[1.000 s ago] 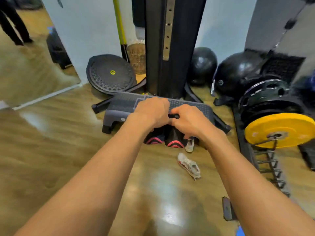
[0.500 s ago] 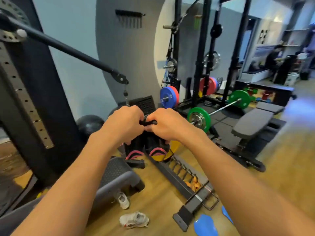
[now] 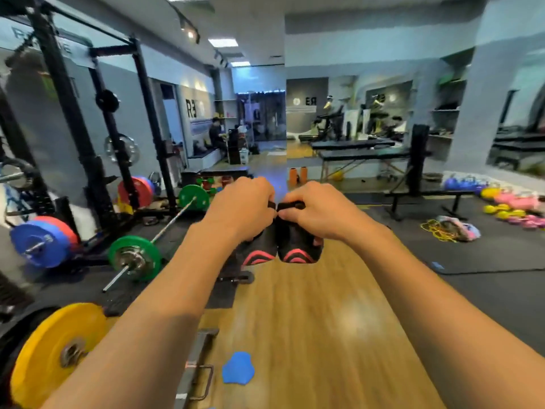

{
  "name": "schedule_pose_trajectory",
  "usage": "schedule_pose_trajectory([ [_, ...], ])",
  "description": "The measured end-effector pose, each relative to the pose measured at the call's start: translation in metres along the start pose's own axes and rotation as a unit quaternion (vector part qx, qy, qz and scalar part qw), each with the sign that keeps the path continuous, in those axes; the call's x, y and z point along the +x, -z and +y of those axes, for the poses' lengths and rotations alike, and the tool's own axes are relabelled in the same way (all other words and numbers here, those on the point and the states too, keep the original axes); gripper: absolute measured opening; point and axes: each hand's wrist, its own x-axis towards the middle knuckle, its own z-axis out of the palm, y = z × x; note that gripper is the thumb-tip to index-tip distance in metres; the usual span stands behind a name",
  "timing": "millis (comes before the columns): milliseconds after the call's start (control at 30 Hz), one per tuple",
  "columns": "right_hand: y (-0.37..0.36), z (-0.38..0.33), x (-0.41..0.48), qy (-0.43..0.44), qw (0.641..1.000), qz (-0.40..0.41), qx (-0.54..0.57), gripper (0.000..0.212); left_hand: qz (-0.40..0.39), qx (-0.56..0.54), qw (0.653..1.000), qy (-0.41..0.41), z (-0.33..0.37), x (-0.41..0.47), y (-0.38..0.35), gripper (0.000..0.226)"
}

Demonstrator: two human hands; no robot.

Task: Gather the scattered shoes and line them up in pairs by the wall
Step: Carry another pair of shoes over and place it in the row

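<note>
Nearest, a yellow plate and a blue pad crowd the left edge of the wooden floor, whose open strip runs ahead. Above it, the left grip and right grip each clench the top of one shoe. The black shoes hang side by side, touching. This looks like the carrying step. Next they need a free stretch of wall, set down together. Farther off, a barbell hems the left and a black mat the right.
</note>
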Motion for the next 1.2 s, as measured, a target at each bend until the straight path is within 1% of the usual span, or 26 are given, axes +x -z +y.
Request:
schedule_pose_trajectory([
  [100, 0.039, 0.08, -0.04, -0.061, 0.998, 0.02, -0.023, 0.018, 0.0, -0.022, 0.997, -0.07, 0.085, 0.044, -0.03, 0.017],
  [200, 0.076, 0.157, -0.079, -0.115, 0.992, 0.028, -0.038, 0.012, -0.003, -0.047, 0.993, -0.111, 0.17, 0.081, -0.06, 0.013],
  [267, 0.1, 0.201, -0.105, -0.15, 0.987, 0.034, -0.041, 0.013, -0.012, -0.07, 0.988, -0.138, 0.224, 0.105, -0.078, 0.012],
  [367, 0.135, 0.261, -0.149, -0.194, 0.979, 0.046, -0.05, 0.009, -0.025, -0.1, 0.977, -0.185, 0.303, 0.137, -0.1, 0.019],
  [433, 0.155, 0.299, -0.178, -0.231, 0.97, 0.062, -0.046, 0.008, -0.028, -0.116, 0.969, -0.218, 0.354, 0.154, -0.115, 0.016],
  [533, 0.179, 0.351, -0.214, -0.287, 0.952, 0.09, -0.047, 0.012, -0.035, -0.136, 0.955, -0.26, 0.423, 0.178, -0.139, 0.013],
  [633, 0.194, 0.402, -0.242, -0.325, 0.939, 0.099, -0.051, 0.008, -0.052, -0.156, 0.939, -0.301, 0.481, 0.206, -0.165, 0.012],
  [767, 0.21, 0.473, -0.268, -0.382, 0.915, 0.121, -0.038, 0.01, -0.079, -0.185, 0.911, -0.36, 0.551, 0.251, -0.204, 0.01],
  [867, 0.222, 0.527, -0.278, -0.416, 0.895, 0.155, -0.036, 0.017, -0.085, -0.202, 0.888, -0.404, 0.602, 0.29, -0.231, 0.01],
  [967, 0.234, 0.576, -0.286, -0.46, 0.871, 0.169, -0.032, 0.011, -0.111, -0.207, 0.866, -0.441, 0.654, 0.329, -0.255, 0.013],
  [1100, 0.255, 0.629, -0.308, -0.507, 0.835, 0.203, -0.067, 0.013, -0.126, -0.238, 0.83, -0.488, 0.729, 0.364, -0.281, 0.015],
  [1200, 0.274, 0.666, -0.333, -0.543, 0.809, 0.192, -0.116, 0.018, -0.188, -0.265, 0.794, -0.514, 0.785, 0.376, -0.297, 0.017],
])
